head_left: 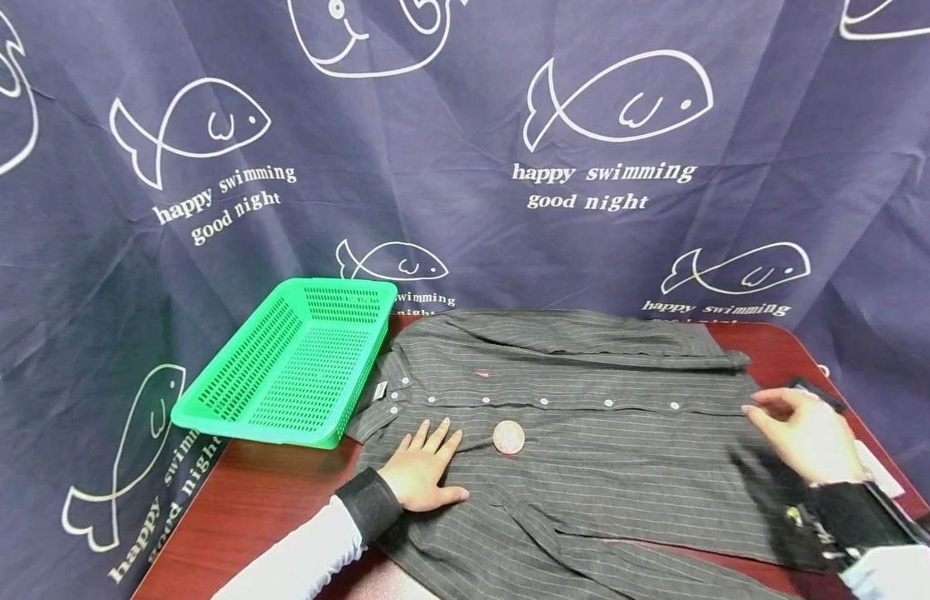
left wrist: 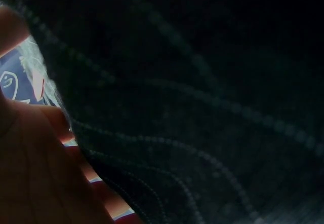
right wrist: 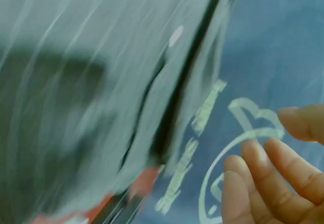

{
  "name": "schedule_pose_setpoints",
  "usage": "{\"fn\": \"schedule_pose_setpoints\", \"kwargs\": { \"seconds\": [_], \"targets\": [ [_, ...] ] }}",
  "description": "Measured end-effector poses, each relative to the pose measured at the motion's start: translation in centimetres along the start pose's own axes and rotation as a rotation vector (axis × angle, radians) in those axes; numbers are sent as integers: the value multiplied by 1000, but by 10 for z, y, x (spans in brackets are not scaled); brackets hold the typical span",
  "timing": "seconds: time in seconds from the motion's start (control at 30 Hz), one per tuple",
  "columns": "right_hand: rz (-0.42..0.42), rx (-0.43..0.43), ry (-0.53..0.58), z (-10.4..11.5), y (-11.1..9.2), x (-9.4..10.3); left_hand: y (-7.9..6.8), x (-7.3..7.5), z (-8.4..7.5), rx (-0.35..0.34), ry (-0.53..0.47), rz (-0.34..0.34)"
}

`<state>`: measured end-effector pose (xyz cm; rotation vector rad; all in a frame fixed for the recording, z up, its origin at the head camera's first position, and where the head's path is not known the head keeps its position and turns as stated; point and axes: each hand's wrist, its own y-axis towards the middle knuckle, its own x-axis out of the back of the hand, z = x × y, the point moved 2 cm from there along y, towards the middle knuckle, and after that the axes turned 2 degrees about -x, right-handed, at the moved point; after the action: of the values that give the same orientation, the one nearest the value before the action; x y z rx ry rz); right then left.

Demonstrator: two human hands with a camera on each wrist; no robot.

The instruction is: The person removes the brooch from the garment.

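Note:
A dark grey striped button-up shirt point(head_left: 630, 450) lies spread on the table, its collar to the left and its row of white buttons running across. My left hand point(head_left: 423, 469) rests palm down on the shirt near the collar, fingers spread. In the left wrist view, dark striped cloth point(left wrist: 177, 117) fills most of the picture beside the palm. Over the hem end on the right is my right hand point(head_left: 806, 433), its fingers loosely bent with nothing between them. The right wrist view shows these fingers point(right wrist: 276, 183) apart from the cloth. A round copper-coloured disc point(head_left: 508, 437) lies on the shirt.
A green plastic basket point(head_left: 210, 419) stands at the left, touching or close to the collar. The red-brown table point(head_left: 285, 492) shows around the shirt. A dark flat object point(head_left: 817, 392) and something white point(head_left: 881, 467) lie by the right edge. Dark blue printed curtain point(head_left: 465, 183) hangs behind.

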<state>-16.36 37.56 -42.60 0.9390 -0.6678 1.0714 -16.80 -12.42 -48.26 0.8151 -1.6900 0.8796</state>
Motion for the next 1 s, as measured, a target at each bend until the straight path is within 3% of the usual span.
{"fn": "schedule_pose_setpoints", "kwargs": {
  "seconds": [0.23,0.53,0.77,1.0],
  "targets": [
    [28,105,113,57,6,-22,1,-2,1,-1,-14,6],
    [88,148,246,120,3,-68,0,-1,1,-4,-11,0],
    [187,166,341,157,-3,-104,-1,2,-1,-1,-9,5],
    [317,194,397,178,-10,-137,-2,2,-1,1,-3,6]
  ]
}}
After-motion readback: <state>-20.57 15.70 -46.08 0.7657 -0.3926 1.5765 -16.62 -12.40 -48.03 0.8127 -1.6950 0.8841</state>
